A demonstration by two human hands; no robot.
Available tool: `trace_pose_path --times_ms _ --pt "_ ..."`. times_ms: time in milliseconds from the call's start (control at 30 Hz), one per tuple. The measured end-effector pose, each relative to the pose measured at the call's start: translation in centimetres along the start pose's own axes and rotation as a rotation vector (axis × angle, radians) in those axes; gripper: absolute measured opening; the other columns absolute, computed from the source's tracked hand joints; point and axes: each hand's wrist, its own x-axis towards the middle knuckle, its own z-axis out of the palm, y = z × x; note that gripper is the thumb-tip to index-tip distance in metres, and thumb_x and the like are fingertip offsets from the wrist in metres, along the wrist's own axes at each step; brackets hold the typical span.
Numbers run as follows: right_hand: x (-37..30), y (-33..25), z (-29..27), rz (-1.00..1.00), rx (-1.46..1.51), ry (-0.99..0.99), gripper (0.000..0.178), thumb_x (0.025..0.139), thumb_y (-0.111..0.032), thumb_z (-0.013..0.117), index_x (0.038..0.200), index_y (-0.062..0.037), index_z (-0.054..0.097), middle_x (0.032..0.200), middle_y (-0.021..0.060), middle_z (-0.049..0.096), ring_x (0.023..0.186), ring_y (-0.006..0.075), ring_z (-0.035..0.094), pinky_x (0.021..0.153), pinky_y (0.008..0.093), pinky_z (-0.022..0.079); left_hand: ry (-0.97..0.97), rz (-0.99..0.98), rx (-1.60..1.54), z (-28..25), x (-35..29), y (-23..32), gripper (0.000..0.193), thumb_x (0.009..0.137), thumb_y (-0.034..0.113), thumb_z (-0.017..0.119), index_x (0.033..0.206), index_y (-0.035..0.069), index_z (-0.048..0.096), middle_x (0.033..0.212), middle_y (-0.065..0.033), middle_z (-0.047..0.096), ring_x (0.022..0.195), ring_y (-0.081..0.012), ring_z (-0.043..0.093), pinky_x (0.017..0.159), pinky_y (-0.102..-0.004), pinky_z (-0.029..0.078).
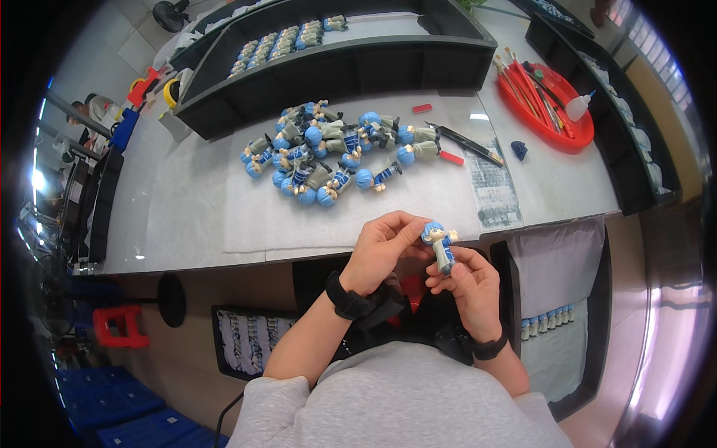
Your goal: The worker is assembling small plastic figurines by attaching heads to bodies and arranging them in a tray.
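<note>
Just off the table's front edge I hold a small figurine (441, 246) with blue hair and a grey and blue outfit, upright and slightly tilted. My left hand (388, 243) pinches it at the head. My right hand (469, 282) grips its lower end between thumb and fingers. Beyond my hands, a loose pile of similar blue-haired figurines (321, 153) lies on a white sheet (246, 216), many of them on their sides.
A black tray (336, 71) with rows of figurines stands at the back. To the right are a utility knife (470, 145), red blocks (452, 157), a dark blue lump (519, 150) and a red dish (515, 93) of brushes. Below right, another black tray (597, 336) holds a row of figurines.
</note>
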Motion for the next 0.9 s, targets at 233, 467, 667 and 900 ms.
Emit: trace_pose_path --times_ms 233,467,667,900 --pt "0.1 -0.2 -0.1 0.016 0.009 0.001 0.03 0.084 -0.011 0.055 0.108 0.0071 0.048 0.088 0.0159 0.061 0.073 0.0168 0.061 0.065 0.0246 0.051 -0.007 -0.006 -0.014 -0.1 0.1 -0.1 0.022 0.089 0.014 0.048 0.102 -0.003 0.054 0.091 -0.008 0.06 0.078 -0.0114 0.059 0.068 -0.0219 0.051" --pt "0.1 -0.2 -0.1 -0.042 -0.052 0.024 0.034 0.079 -0.001 0.058 0.11 0.0069 0.047 0.091 0.0125 0.058 0.073 0.0144 0.06 0.063 0.0229 0.05 0.002 -0.001 -0.002 0.0 0.0 0.2 0.026 0.089 0.014 0.048 0.107 -0.003 0.054 0.092 -0.0074 0.06 0.077 -0.0099 0.058 0.068 -0.0213 0.049" --pt "-0.1 0.0 0.8 -0.095 -0.084 0.045 0.035 0.077 0.005 0.059 0.11 0.0059 0.048 0.092 0.0115 0.057 0.074 0.013 0.06 0.064 0.0213 0.051 0.01 0.007 0.019 -0.4 -0.4 0.3 0.027 0.089 0.015 0.049 0.108 -0.003 0.055 0.094 -0.0068 0.06 0.078 -0.0095 0.058 0.069 -0.0213 0.049" --pt "0.0 0.4 0.2 -0.319 -0.189 0.006 0.031 0.074 0.006 0.061 0.104 0.0029 0.055 0.101 0.0065 0.049 0.085 0.0113 0.055 0.07 0.0209 0.049 0.035 -0.059 0.141 1.0 -0.2 1.4 0.025 0.085 0.006 0.053 0.108 -0.003 0.055 0.099 -0.0093 0.059 0.087 -0.0119 0.057 0.075 -0.0242 0.046"
